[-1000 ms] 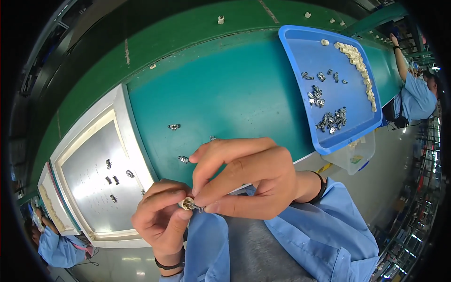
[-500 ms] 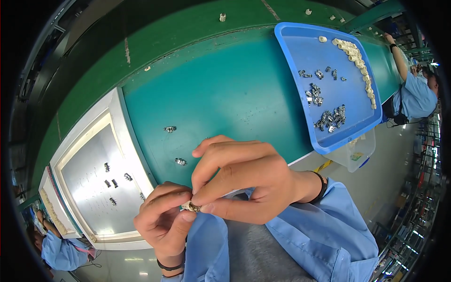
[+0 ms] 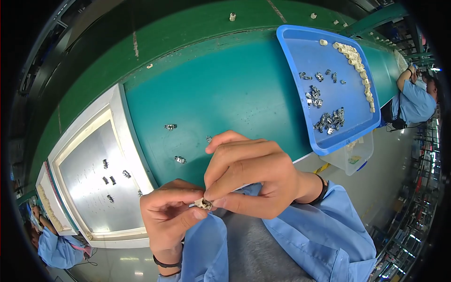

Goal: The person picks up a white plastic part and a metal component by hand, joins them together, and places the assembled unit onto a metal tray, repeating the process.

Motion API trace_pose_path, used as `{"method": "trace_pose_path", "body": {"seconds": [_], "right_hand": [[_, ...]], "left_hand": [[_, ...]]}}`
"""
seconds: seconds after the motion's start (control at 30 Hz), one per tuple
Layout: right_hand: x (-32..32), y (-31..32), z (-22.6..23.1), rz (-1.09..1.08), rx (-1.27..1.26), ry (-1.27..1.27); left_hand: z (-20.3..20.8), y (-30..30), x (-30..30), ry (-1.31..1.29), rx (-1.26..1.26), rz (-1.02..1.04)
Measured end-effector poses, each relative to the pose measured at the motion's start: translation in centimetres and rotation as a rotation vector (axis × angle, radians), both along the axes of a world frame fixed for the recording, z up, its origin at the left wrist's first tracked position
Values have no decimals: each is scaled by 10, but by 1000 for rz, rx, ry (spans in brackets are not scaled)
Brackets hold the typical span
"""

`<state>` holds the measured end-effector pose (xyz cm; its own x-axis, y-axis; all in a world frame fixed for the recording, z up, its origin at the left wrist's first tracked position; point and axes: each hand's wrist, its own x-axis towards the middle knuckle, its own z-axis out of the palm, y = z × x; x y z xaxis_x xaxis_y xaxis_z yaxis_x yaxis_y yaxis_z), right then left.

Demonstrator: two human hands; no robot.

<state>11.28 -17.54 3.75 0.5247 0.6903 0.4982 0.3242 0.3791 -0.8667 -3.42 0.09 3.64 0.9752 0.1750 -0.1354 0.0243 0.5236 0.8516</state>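
Note:
In front of my body, both hands meet at a small cream-coloured socket-like part (image 3: 203, 204) with dark metal showing in its open end. My left hand (image 3: 170, 214) pinches it from the left between thumb and fingers, and a thin grey metal bit sticks out on that side. From the right, my right hand (image 3: 256, 181) grips its edge with thumb and fingertips. Beyond my hands, small metal contact pieces (image 3: 180, 160) lie on the green work surface (image 3: 221, 89). One of them is partly hidden behind my right fingers.
A blue tray (image 3: 293, 61) at the right holds a row of cream sleeves (image 3: 361, 68) and piles of metal pieces (image 3: 330, 121). At the left, a white-framed metal panel (image 3: 89, 188) carries several metal pieces. Cream parts stand on the far green strip (image 3: 188, 23). Co-workers sit at both sides.
Both hands have shifted slightly right with the cream part, and the grey metal bit now shows at its left. Parts on the far strip have moved right. The right co-worker's arm has drawn in.

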Motion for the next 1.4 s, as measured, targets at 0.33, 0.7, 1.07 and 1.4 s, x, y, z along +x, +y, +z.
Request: {"method": "trace_pose_path", "body": {"seconds": [0.33, 0.7, 1.07, 1.4], "right_hand": [[0, 0, -2, 6, -18, -54], [0, 2, -20, -95, 4, -240], [6, -3, -70, -391, -624, -640], [10, -14, -81, -426, -617, -533]], "left_hand": [[-5, -2, 0, -20, -73, 5], [-6, 2, 19, 72, -109, -30], [-19, 69, 160, 65, 917, 68], [-84, 112, 308, 129, 1258, 42]]}}
